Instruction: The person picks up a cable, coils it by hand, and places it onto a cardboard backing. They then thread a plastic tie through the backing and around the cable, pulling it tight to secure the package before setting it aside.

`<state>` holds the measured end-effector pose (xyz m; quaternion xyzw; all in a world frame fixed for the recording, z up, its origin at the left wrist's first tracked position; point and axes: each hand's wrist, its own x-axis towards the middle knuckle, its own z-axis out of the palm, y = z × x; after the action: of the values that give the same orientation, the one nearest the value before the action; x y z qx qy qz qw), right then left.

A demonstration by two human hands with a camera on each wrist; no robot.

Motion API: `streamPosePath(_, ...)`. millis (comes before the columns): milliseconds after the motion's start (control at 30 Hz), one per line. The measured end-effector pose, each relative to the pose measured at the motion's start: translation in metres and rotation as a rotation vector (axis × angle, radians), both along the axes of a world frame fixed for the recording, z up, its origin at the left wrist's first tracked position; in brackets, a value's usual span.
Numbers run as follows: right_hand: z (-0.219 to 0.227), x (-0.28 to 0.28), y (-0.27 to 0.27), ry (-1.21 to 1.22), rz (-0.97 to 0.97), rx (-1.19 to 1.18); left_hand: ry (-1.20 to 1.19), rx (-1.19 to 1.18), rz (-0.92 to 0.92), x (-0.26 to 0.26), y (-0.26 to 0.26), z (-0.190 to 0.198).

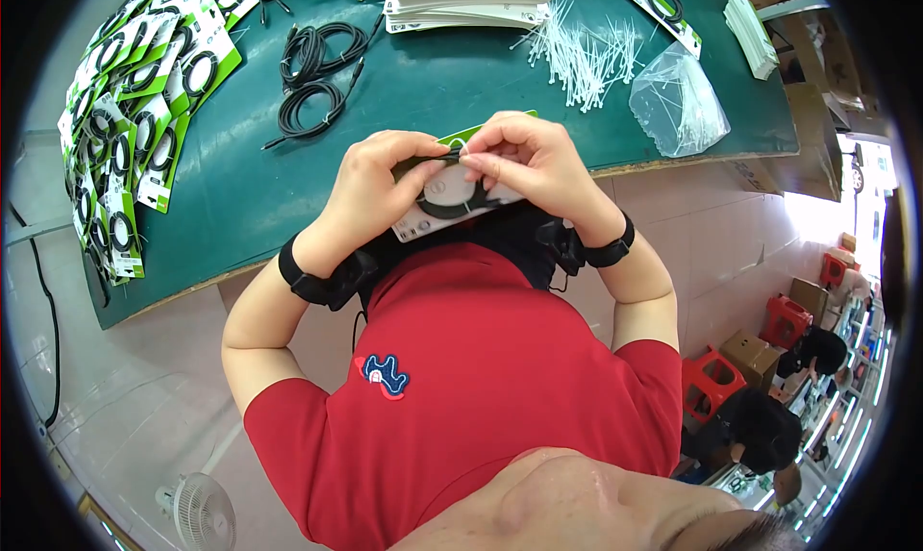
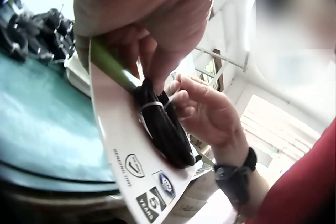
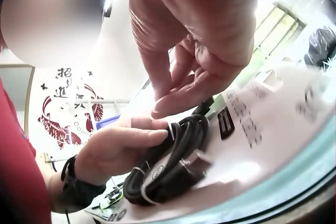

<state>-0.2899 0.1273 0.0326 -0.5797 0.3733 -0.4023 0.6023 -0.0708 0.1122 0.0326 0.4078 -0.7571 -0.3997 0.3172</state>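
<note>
A black coiled cable (image 2: 167, 142) lies against a white-and-green printed card (image 1: 415, 229) close to the person's front. My left hand (image 1: 375, 181) grips the card's edge and the coil together, thumb on the cable. Thin white cable ties bind the coil to the card; one cable tie (image 2: 153, 104) loops round its upper part. With thumb and forefinger, my right hand (image 1: 543, 162) pinches the free end of this tie. A metal plug (image 3: 197, 162) shows at the coil's side in the right wrist view.
Carded cables (image 1: 120, 152) are piled on the green table (image 1: 226, 205) at the left. Loose coiled cables (image 1: 312, 109), a stack of cards (image 1: 466, 12) and scattered white cable ties (image 1: 586, 56) lie farther back. A plastic bag (image 1: 678, 104) of ties sits at the right edge.
</note>
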Motion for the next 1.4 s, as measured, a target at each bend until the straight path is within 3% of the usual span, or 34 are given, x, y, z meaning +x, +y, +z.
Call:
streamPosePath(33, 0.000, 0.000, -0.002, -0.001, 0.001, 0.002, 0.067, 0.219, 0.020, -0.001, 0.001, 0.000)
streamPosePath(67, 0.000, 0.000, -0.005, 0.005, -0.007, 0.008, 0.067, 0.221, 0.021, -0.001, 0.000, -0.001)
streamPosePath(167, -0.001, 0.001, -0.008, 0.015, -0.022, 0.021, 0.223, 0.634, 0.045, -0.001, -0.006, -0.005)
streamPosePath(400, -0.008, 0.002, -0.005, 0.292, -0.057, -0.210, 0.371, 0.882, 0.034, -0.002, -0.002, -0.014)
streamPosePath(567, -0.007, 0.004, 0.000, 0.288, -0.086, -0.280, 0.421, 1.024, 0.014, 0.002, 0.000, -0.016)
streamPosePath(933, -0.009, 0.010, 0.008, 0.427, -0.137, -0.616, 0.475, 1.051, 0.005, 0.006, 0.004, -0.021)
streamPosePath(1400, -0.013, 0.011, 0.008, 0.444, -0.192, -0.818, 0.470, 1.035, 0.001, 0.006, 0.005, -0.021)
